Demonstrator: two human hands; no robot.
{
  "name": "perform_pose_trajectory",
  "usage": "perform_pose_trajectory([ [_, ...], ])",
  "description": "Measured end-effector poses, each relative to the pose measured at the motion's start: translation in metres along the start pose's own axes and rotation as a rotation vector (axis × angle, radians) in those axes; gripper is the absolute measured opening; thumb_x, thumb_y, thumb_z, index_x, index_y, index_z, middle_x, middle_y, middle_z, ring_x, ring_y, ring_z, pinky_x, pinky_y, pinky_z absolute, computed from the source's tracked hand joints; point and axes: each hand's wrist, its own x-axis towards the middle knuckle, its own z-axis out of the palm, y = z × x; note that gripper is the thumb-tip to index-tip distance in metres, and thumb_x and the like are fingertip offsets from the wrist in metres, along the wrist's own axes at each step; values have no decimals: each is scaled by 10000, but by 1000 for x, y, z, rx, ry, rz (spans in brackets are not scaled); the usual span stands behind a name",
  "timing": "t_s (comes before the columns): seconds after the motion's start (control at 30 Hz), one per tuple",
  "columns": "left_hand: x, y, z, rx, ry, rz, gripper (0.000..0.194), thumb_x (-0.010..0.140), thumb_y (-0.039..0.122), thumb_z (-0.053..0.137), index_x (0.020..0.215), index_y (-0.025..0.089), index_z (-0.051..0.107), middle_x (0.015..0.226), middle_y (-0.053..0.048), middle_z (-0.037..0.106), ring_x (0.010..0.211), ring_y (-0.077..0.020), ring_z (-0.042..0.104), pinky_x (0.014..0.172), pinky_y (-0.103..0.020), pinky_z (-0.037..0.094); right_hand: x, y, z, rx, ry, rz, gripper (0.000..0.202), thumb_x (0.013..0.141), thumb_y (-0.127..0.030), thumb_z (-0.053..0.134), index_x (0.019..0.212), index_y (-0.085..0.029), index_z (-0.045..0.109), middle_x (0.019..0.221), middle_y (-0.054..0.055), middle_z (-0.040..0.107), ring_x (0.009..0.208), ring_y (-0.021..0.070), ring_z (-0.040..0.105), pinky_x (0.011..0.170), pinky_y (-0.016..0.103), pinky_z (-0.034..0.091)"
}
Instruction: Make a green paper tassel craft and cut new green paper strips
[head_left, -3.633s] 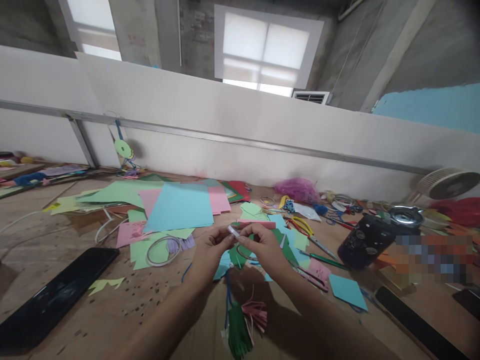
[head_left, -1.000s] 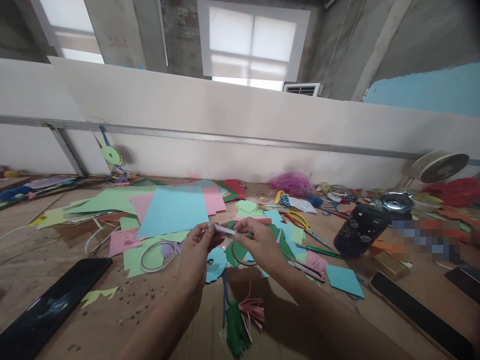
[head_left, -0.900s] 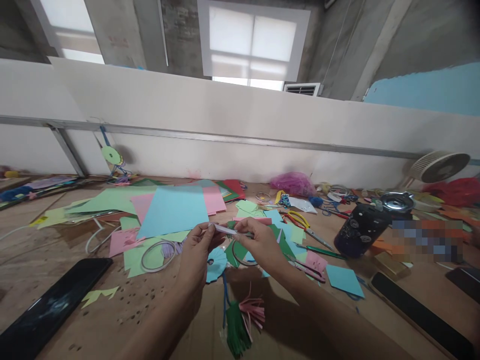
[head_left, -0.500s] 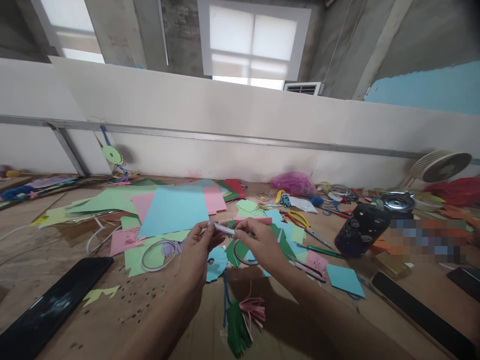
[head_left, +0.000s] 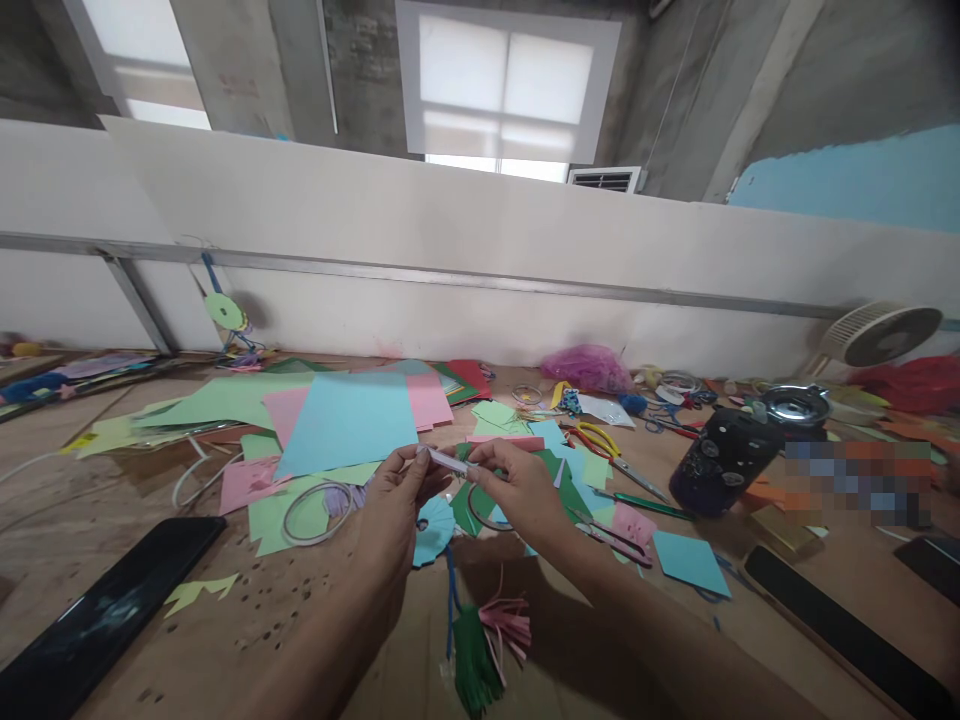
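Between my hands is a narrow, pale lilac folded paper strip (head_left: 448, 461). The thumb and fingers of my left hand (head_left: 394, 490) pinch its left end. My right hand (head_left: 521, 485) grips the other end with closed fingertips. A light-blue pleated paper disc (head_left: 433, 530) lies below, partly covered by my left hand. From near it a blue cord (head_left: 451, 585) runs toward a green paper tassel (head_left: 477, 660) and a pink paper tassel (head_left: 510, 625). Part of a hoop (head_left: 480, 515) shows beneath my right hand, over dark green paper.
Coloured sheets (head_left: 352, 415) cover the table's middle left, with a pale ring (head_left: 289, 522) nearby. Scissors (head_left: 615, 540), yellow-handled pliers (head_left: 598, 440) and a dark bottle (head_left: 724, 462) stand or lie to the right. A black phone (head_left: 112, 610) rests at left, and a fan (head_left: 877, 335) is far right.
The paper strip has tilted slightly, and the fingers of my right hand have shifted a little on its end. Both hands otherwise stay in place.
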Motion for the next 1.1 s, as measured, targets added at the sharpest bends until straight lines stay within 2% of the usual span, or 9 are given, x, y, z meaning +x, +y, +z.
perform_pose_trajectory([
  [0.47,-1,2,2,-2,19,-43,390,618,435,847,817,201,607,753,9,746,632,-143,711,700,-254,576,2,3,1,-44,1,-12,93,853,-271,617,861,-223,697,826,-10,717,757,164,623,678,254,425],
  [0.7,0,5,3,-100,13,-86,381,597,354,879,828,187,626,847,-12,765,624,-111,695,672,-217,576,6,15,3,196,-70,47,101,805,-275,658,842,-190,697,782,-19,673,729,144,566,676,242,402],
  [0.8,0,5,2,-98,-5,-95,356,611,343,873,818,181,634,841,-14,757,627,-108,684,687,-225,572,8,15,2,221,-90,58,101,792,-279,657,801,-180,676,747,-24,638,688,133,527,650,237,381],
  [0.87,2,4,0,-69,-16,-102,356,622,349,864,833,178,633,825,-16,747,655,-122,687,696,-236,565,9,13,-1,195,-104,53,91,788,-270,652,782,-180,665,728,-30,623,664,126,510,635,235,367],
  [0.97,6,5,-5,10,-15,-65,469,653,368,841,1031,191,627,907,-45,748,749,-158,699,747,-273,551,10,6,-7,110,-142,40,64,792,-243,637,778,-185,660,708,-34,618,638,121,500,599,231,345],
  [1.03,8,9,-6,101,-13,14,594,684,386,816,1198,214,573,1035,-80,736,894,-196,696,825,-313,533,9,1,-13,23,-167,25,60,803,-229,621,789,-190,664,721,-28,632,640,126,510,583,231,337],
  [1.1,7,16,-6,268,-55,110,588,720,416,779,1235,222,572,1133,-100,704,1059,-239,650,909,-350,500,9,-6,-19,-87,-187,-9,60,811,-209,613,795,-194,669,757,-16,660,677,138,541,597,234,346],
])
